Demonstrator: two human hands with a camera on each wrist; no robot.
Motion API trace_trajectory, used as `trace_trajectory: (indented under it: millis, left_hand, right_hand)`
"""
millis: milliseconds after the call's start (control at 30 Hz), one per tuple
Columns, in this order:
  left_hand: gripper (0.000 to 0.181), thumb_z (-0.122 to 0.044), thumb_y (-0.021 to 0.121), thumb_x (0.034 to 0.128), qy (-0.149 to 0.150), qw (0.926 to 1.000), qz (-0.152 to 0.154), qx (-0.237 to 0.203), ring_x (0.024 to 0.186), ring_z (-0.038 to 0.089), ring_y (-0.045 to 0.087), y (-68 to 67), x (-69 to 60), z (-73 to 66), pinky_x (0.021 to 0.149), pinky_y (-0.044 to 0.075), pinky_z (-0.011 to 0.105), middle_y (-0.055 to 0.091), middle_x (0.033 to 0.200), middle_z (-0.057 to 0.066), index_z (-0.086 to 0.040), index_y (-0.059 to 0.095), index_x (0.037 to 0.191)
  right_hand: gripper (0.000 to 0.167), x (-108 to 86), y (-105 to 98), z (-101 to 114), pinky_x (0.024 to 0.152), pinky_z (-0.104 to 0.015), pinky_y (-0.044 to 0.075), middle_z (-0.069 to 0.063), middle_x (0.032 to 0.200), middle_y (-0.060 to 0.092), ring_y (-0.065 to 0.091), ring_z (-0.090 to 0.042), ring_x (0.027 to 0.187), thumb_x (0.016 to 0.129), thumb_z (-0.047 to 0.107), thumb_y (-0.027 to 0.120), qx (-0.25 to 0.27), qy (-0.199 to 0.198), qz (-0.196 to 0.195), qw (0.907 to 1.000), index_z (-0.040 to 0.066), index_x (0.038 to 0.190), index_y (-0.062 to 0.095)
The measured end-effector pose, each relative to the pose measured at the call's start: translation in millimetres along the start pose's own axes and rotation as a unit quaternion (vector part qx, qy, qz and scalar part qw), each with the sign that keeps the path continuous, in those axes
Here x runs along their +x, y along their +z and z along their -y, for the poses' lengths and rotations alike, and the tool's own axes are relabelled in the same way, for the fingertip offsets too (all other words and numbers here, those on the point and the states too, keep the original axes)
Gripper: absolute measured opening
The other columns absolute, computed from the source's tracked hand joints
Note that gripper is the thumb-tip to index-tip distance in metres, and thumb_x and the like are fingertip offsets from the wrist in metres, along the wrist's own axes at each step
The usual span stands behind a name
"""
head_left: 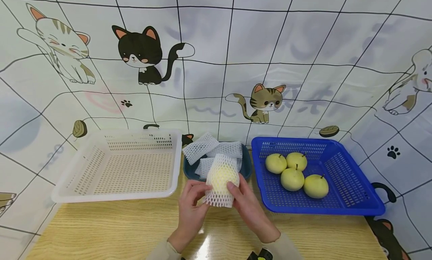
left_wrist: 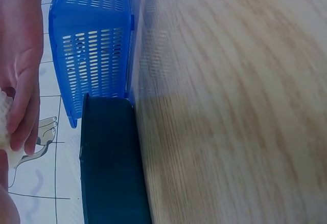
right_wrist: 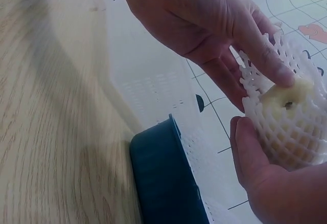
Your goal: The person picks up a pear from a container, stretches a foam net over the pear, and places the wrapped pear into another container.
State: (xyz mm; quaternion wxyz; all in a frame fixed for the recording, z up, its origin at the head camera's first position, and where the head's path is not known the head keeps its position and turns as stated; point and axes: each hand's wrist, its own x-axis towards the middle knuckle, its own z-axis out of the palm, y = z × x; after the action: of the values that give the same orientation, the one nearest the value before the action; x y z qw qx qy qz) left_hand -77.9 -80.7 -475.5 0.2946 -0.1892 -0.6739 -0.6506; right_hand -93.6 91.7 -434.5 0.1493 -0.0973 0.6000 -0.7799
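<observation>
Netted fruit [head_left: 222, 176], left fingers [head_left: 200, 187] pinching, right fingers [head_left: 244, 185] cupping

On the table [head_left: 128, 226], a tub [head_left: 248, 164] of nets [head_left: 200, 148] stands between left basket [head_left: 118, 197] and right basket [head_left: 324, 209]. 4 fruits [head_left: 292, 179] lie in the latter. 1 netted fruit [head_left: 222, 179] is between left hand [head_left: 193, 207] and right hand [head_left: 249, 205].

Head view bright, fairly sharp, stretched at edges; white glare on counter [head_left: 204, 235], bottom centre. Wrist views dimmer, soft, hazy; right one shows shadow on counter.
</observation>
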Motion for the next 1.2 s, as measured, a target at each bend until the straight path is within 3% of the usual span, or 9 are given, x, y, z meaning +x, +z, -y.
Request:
trace_trajectory:
  millis: [133,300,433,600,700,767,967,1067,1200]
  left_hand:
    - [0.056,0.028,0.065,0.0679,-0.023,0.9978,0.058,-0.02,0.115,0.014,0.056,-3.9,-1.9,-2.4,0.091,0.059,0.037,0.053,0.116,0.016,-0.003,0.067,0.115]
    - [0.064,0.024,0.06,0.0768,-0.043,0.9864,0.143,-0.068,0.133,0.022,0.048,-13.9,-4.1,-7.8,0.111,0.045,0.041,0.046,0.136,0.023,0.004,0.053,0.137]
    - [0.054,0.012,0.051,0.0959,-0.129,0.9706,0.161,-0.124,0.144,0.032,0.041,-18.5,-1.6,-19.9,0.117,0.037,0.039,0.038,0.15,0.027,0.008,0.038,0.148]
    - [0.058,-0.017,0.034,0.1117,-0.272,0.9191,0.179,-0.222,0.152,0.044,0.021,-17.5,9.7,-33.2,0.12,0.031,0.037,0.015,0.165,0.027,0.001,0.013,0.162]
    - [0.064,-0.03,0.025,0.1134,-0.31,0.8895,0.202,-0.268,0.154,0.045,0.011,-17.1,14.5,-35.8,0.121,0.027,0.036,0.001,0.169,0.026,-0.001,-0.002,0.164]
    - [0.065,-0.035,0.02,0.1137,-0.319,0.8783,0.214,-0.284,0.155,0.041,0.007,-16.9,15.5,-36.2,0.12,0.027,0.033,-0.004,0.17,0.022,-0.003,-0.006,0.164]
    - [0.067,-0.041,0.014,0.1138,-0.32,0.8743,0.213,-0.296,0.156,0.035,0.001,-15.1,14.4,-33.9,0.118,0.028,0.024,-0.008,0.172,0.018,-0.003,-0.011,0.163]
    - [0.069,-0.04,0.019,0.1137,-0.329,0.8789,0.203,-0.28,0.155,0.035,0.003,-13.9,13.6,-31.6,0.117,0.028,0.023,-0.007,0.171,0.02,-0.004,-0.012,0.163]
    - [0.075,-0.036,0.04,0.1123,-0.348,0.8924,0.182,-0.223,0.153,0.033,0.016,-12.2,12.5,-28.1,0.113,0.032,0.023,0.005,0.17,0.02,-0.007,-0.006,0.164]
  right_hand:
    - [0.06,0.2,-3.0,-0.1,0.099,-0.03,0.052,-0.024,0.147,0.041,0.057,-0.019,0.121,0.11,0.019,0.048,0.002,-0.011,-0.011,0.9999,0.002,0.16,0.02]
    - [0.059,-1.6,-12.6,-0.1,0.093,-0.03,0.054,-0.02,0.139,0.047,0.06,-0.019,0.114,0.107,0.014,0.049,-0.008,-0.019,-0.043,0.9989,0.002,0.159,0.025]
    - [0.061,-2.7,-18.1,-1.9,0.092,-0.029,0.053,-0.022,0.14,0.047,0.06,-0.02,0.113,0.105,0.012,0.05,-0.048,-0.025,-0.052,0.9972,0.003,0.16,0.025]
    - [0.072,-3.5,-16.9,-4.1,0.093,-0.033,0.053,-0.025,0.145,0.046,0.057,-0.029,0.119,0.1,0.016,0.061,-0.149,-0.038,-0.051,0.9868,0.003,0.16,0.026]
    - [0.081,-3.0,-13.4,-6.1,0.093,-0.041,0.053,-0.025,0.146,0.045,0.056,-0.035,0.122,0.095,0.02,0.07,-0.204,-0.039,-0.057,0.9764,0.003,0.16,0.026]
    - [0.086,-2.2,-10.4,-7.6,0.095,-0.045,0.052,-0.024,0.148,0.044,0.054,-0.036,0.124,0.092,0.023,0.076,-0.25,-0.049,-0.063,0.9649,0.002,0.16,0.028]
    - [0.1,-3.0,-2.5,-10.6,0.1,-0.055,0.046,-0.021,0.148,0.042,0.05,-0.036,0.125,0.081,0.03,0.084,-0.362,-0.071,-0.039,0.9287,0.009,0.162,0.029]
    - [0.106,-5.6,-0.8,-10.1,0.104,-0.059,0.043,-0.022,0.152,0.036,0.046,-0.037,0.131,0.078,0.027,0.083,-0.379,-0.073,-0.012,0.9224,0.011,0.165,0.023]
    - [0.104,-9.5,0.6,-6.3,0.105,-0.052,0.045,-0.018,0.155,0.034,0.044,-0.033,0.134,0.08,0.019,0.077,-0.378,-0.08,0.013,0.9223,0.018,0.167,0.021]
